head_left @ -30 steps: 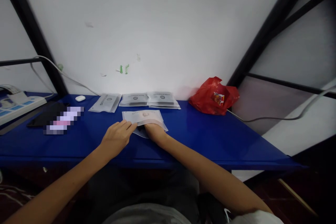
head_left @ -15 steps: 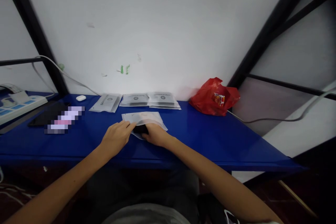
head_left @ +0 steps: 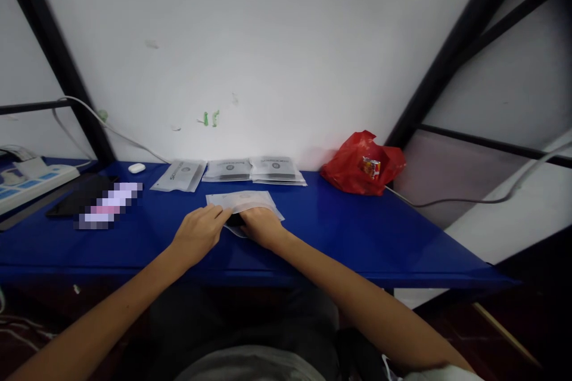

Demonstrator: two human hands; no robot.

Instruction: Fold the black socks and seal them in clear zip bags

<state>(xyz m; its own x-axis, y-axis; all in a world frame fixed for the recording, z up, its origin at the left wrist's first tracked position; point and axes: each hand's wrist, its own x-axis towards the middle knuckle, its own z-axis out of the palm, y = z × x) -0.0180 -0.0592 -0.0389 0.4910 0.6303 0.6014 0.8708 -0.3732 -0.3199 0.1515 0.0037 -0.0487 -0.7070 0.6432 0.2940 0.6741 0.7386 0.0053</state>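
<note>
A frosted white plastic pouch (head_left: 241, 199) lies on the blue table in front of me, its mouth towards me. My left hand (head_left: 199, 229) pinches the left side of that mouth between thumb and fingers. My right hand (head_left: 261, 225) reaches into the pouch, its fingertips hidden under the plastic. Beside those fingers, part of a dark, soft-looking item (head_left: 235, 219) shows in the opening. The right hand seems to touch it, but its grip is covered.
Along the wall lie several filled printed pouches (head_left: 276, 169). A red plastic bag (head_left: 357, 166) sits at the back right. To the left are a blurred-out phone (head_left: 109, 205), a dark tablet-like slab (head_left: 74, 196), a white earbud case (head_left: 136, 168) and a power strip (head_left: 40, 184).
My right hand has slid slightly further into the pouch, and less of the dark item shows. The left hand keeps its pinch on the pouch's edge.
</note>
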